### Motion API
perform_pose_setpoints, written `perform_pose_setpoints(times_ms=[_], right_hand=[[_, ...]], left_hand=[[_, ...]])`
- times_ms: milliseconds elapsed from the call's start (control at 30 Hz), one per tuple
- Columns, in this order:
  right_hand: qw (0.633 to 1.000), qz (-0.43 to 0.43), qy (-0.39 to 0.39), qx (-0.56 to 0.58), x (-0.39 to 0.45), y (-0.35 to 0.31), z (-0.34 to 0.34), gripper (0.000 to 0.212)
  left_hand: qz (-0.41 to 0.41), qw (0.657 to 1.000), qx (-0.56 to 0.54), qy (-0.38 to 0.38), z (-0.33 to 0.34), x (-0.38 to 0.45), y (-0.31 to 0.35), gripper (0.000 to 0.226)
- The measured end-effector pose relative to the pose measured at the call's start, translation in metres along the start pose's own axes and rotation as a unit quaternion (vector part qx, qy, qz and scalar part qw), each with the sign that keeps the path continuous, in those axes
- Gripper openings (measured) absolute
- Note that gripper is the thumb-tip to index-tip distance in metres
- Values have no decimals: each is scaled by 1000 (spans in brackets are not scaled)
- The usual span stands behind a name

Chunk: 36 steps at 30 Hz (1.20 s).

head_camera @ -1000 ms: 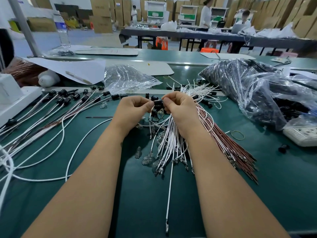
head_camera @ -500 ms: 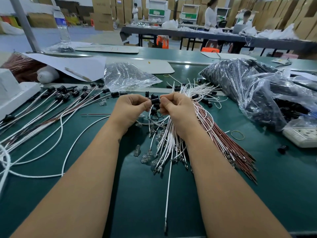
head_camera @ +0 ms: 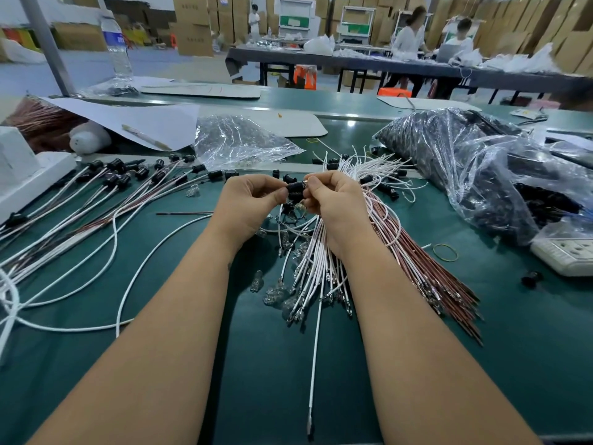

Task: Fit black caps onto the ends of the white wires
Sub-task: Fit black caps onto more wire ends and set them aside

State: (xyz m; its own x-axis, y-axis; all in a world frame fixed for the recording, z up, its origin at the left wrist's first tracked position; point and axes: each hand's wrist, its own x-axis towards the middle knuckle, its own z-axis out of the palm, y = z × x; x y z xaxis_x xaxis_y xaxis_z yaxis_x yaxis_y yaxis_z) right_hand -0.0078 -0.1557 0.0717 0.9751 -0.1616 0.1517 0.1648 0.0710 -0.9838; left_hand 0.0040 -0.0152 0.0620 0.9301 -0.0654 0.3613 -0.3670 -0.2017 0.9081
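At frame centre, a small cylindrical black cap (head_camera: 294,187) is pinched between the curled fingertips of the left hand (head_camera: 248,203) and the right hand (head_camera: 332,200). Thin white wires (head_camera: 316,261) fan out beneath, over the smooth green table (head_camera: 529,332).

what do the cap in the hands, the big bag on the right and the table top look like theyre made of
Cap: probably moulded plastic or rubber, matte black with faint sheen; pinched between left hand and right hand.
Bag: thin clear plastic film, crinkled, with bright glare.
Table top: looks like a dark green rubbery mat, smooth and semi-matte; material uncertain.
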Motion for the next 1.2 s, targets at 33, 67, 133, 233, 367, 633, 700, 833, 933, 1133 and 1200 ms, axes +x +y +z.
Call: perform_pose_setpoints(times_ms=[33,67,133,233,367,633,700,833,933,1133,1200], right_hand=[[1000,-5,-2,-9,0,0,0,17],[1000,-11,-6,-20,0,1,0,18],[999,-22,-12,-47,-1,2,0,19],[993,-41,-7,-112,1,4,2,19],[987,-52,19,-154,3,7,4,19],[992,-65,63,-84,2,4,4,18],[994,-61,58,-67,1,2,3,17],[995,-61,25,-70,-3,-1,6,13],[994,-72,10,-81,-5,-2,9,13],[995,-63,22,-71,-4,-2,7,11],[997,-58,27,-49,-4,-3,6,11]], left_hand=[[2,1000,4,3,0,0,0,10],[3,1000,7,6,0,-1,1,10],[0,1000,11,7,-1,-1,0,9],[2,1000,24,7,-3,-1,-2,12],[16,999,35,10,-3,0,-3,18],[-25,998,-1,64,-7,7,-10,18],[-35,994,-71,81,-10,8,-7,22],[-21,982,-174,66,-11,7,-2,24],[-30,961,-273,40,-13,6,2,24],[-37,943,-332,7,-13,3,8,21],[-44,943,-330,6,-12,2,8,21]])
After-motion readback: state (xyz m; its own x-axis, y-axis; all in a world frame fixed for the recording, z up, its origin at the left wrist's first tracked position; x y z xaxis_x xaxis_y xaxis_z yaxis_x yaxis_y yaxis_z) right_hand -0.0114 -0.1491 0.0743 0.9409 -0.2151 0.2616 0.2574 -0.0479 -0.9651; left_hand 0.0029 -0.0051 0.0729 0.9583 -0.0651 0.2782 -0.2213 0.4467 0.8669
